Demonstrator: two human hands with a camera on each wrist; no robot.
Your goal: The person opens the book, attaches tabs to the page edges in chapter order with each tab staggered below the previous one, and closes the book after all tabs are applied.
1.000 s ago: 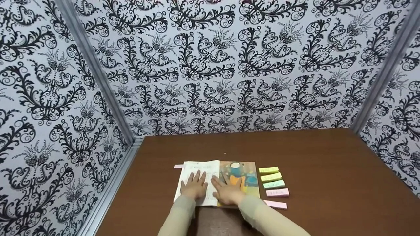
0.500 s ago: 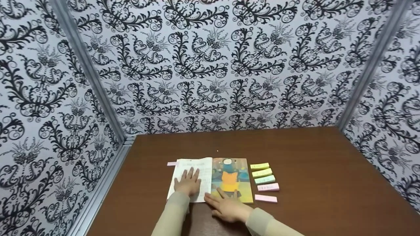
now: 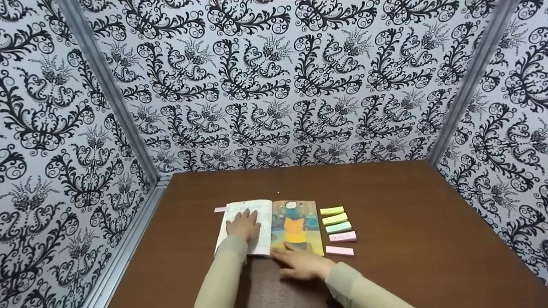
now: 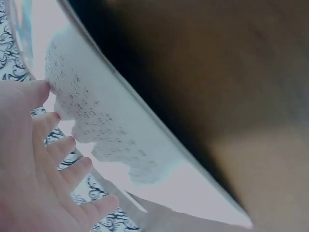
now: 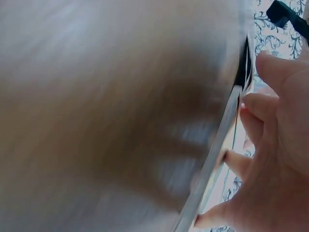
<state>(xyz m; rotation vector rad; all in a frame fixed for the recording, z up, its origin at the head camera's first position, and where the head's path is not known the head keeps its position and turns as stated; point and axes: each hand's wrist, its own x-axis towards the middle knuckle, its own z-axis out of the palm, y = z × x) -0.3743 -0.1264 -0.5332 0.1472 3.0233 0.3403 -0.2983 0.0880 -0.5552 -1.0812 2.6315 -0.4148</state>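
An open book [image 3: 264, 231] lies on the brown table, a white text page on its left and a colourful picture page [image 3: 295, 218] on its right. My left hand [image 3: 243, 226] rests on the text page with its fingers spread. In the left wrist view the left hand [image 4: 53, 164] has its fingertips against the printed page [image 4: 96, 116]. At the book's lower right edge, my right hand [image 3: 302, 262] touches the picture page with extended fingers. The right wrist view has the right hand's [image 5: 270, 140] fingertips along the book's edge [image 5: 212, 159].
A pink sticky tab [image 3: 220, 209] sticks out from the book's left side. Several small sticky-note pads in yellow, green and pink lie right of the book, among them a yellow pad [image 3: 332, 210] and a pink pad [image 3: 340, 250]. Patterned walls [image 3: 265, 85] enclose the brown table [image 3: 406, 222].
My right hand has slid from the middle of the book down to its lower right edge, uncovering the picture. The left hand stays on the text page. The head view has shifted slightly.
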